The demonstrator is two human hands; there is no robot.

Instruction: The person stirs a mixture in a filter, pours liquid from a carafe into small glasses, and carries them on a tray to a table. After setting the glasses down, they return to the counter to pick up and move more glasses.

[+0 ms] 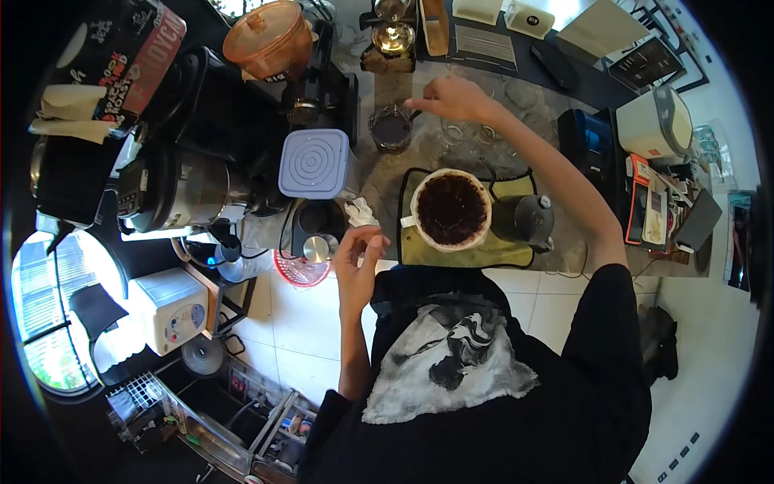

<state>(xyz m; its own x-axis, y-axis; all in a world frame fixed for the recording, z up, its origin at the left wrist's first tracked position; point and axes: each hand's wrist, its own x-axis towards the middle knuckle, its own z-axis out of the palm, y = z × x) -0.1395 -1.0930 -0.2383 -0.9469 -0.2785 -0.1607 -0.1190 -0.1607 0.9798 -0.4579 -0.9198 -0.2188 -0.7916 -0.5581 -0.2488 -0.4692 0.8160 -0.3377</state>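
Observation:
My right hand (455,98) reaches across the counter with its fingertips pinched beside a small glass cup (391,131) of dark liquid. Something thin and dark shows at the cup's rim under those fingers; I cannot make out its kind. My left hand (359,262) hangs at the counter's front edge, fingers loosely curled and thumb apart, with nothing visible in it. Just beyond its fingertips lies a crumpled white tissue (360,212). Between my arms, a white dripper (408,221) lined with a paper filter holds wet dark coffee grounds (451,210).
The dripper stands on a green, black-edged cloth (419,252) beside a dark grey kettle-like pot (528,219). A lidded grey-blue container (314,164) stands left of the cup. Clear glassware (468,137) lies near my right forearm. Machines crowd the left; a red-orange device (637,202) lies right.

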